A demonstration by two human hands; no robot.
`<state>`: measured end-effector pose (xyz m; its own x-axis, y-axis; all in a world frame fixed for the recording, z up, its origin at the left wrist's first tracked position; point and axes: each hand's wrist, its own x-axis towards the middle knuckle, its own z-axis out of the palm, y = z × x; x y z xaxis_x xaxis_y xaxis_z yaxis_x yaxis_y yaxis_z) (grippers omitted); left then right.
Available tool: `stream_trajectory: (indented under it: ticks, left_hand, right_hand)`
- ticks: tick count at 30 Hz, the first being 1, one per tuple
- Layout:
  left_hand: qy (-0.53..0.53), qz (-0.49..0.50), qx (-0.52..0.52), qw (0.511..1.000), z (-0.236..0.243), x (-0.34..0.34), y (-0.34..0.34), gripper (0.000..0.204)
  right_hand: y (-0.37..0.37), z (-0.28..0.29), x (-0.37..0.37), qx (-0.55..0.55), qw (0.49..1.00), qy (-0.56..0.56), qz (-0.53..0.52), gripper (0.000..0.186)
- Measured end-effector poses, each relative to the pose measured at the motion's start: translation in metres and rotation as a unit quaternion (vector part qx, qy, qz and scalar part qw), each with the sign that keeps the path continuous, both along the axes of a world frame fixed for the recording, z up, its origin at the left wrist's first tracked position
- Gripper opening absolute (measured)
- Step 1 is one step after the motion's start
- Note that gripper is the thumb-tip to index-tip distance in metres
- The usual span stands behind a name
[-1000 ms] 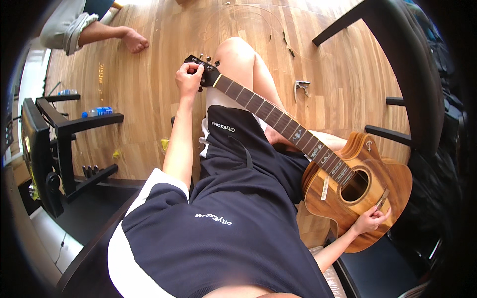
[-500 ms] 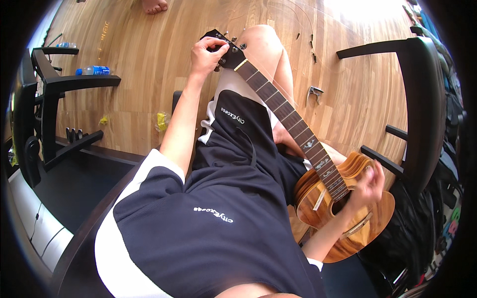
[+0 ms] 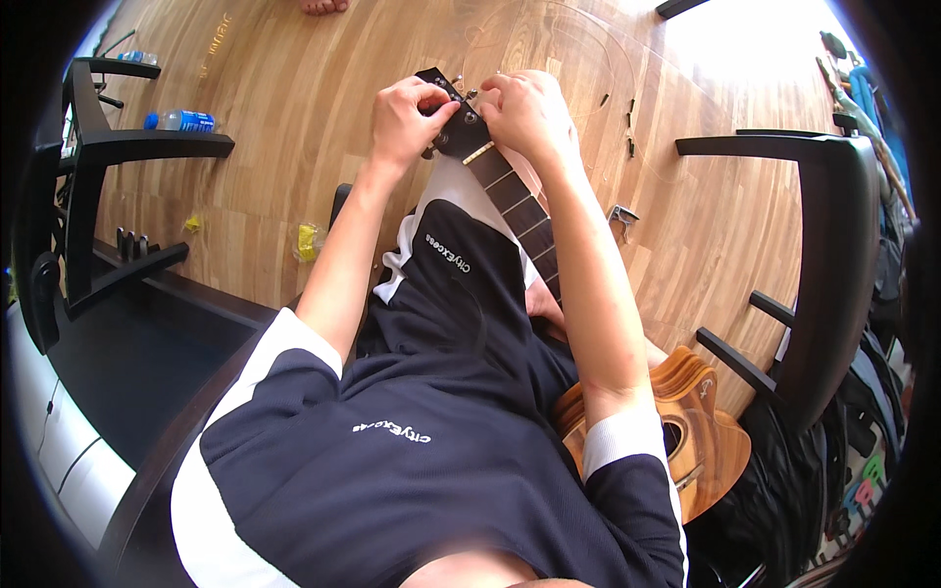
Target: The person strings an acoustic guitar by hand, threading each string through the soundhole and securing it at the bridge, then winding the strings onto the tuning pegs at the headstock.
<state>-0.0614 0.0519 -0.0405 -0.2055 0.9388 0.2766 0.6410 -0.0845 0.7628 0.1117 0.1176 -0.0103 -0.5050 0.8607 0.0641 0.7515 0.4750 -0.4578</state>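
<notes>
A wooden guitar lies slantwise across my lap, its body at the lower right and its dark headstock far out over my knee. My left hand is at the headstock's left side, thumb and forefinger pinched together over its face. Whatever is between those fingertips is too small to make out. Across from it, my right hand is closed at the headstock's right edge, beside the tuning pegs; its fingers hide what they grip. My right forearm covers part of the fretboard.
Dark chairs stand left and right. On the wooden floor lie a water bottle, a metal capo, a yellow wrapper and thin looped string. Someone's bare foot shows at the top edge.
My right hand has moved from over the guitar's body up to the headstock. My left hand stays pinched there. The view has shifted slightly.
</notes>
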Motion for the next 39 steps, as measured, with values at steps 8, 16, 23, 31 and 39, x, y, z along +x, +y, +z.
stream_trajectory:
  ticks: [8, 16, 23, 31, 39]
  left_hand:
    - [-0.043, 0.003, -0.029, 0.999, -0.002, 0.006, 0.0, 0.01]
    - [-0.002, 0.027, -0.013, 1.0, 0.003, 0.018, 0.002, 0.01]
    - [0.047, 0.048, 0.007, 0.998, 0.006, 0.025, 0.0, 0.01]
    - [0.038, 0.038, -0.025, 0.998, 0.003, 0.017, 0.004, 0.018]
    - [0.043, -0.15, -0.026, 0.987, -0.002, -0.011, 0.025, 0.016]
  right_hand:
    - [-0.006, 0.001, -0.001, -0.023, 0.999, 0.024, -0.009, 0.018]
    - [0.0, -0.025, -0.009, 0.014, 0.992, 0.118, -0.037, 0.018]
    - [0.001, -0.028, -0.009, 0.006, 0.988, 0.146, -0.051, 0.019]
    - [0.0, -0.026, -0.009, 0.01, 0.985, 0.164, -0.046, 0.017]
    - [0.001, -0.025, -0.011, 0.018, 0.973, 0.231, 0.01, 0.014]
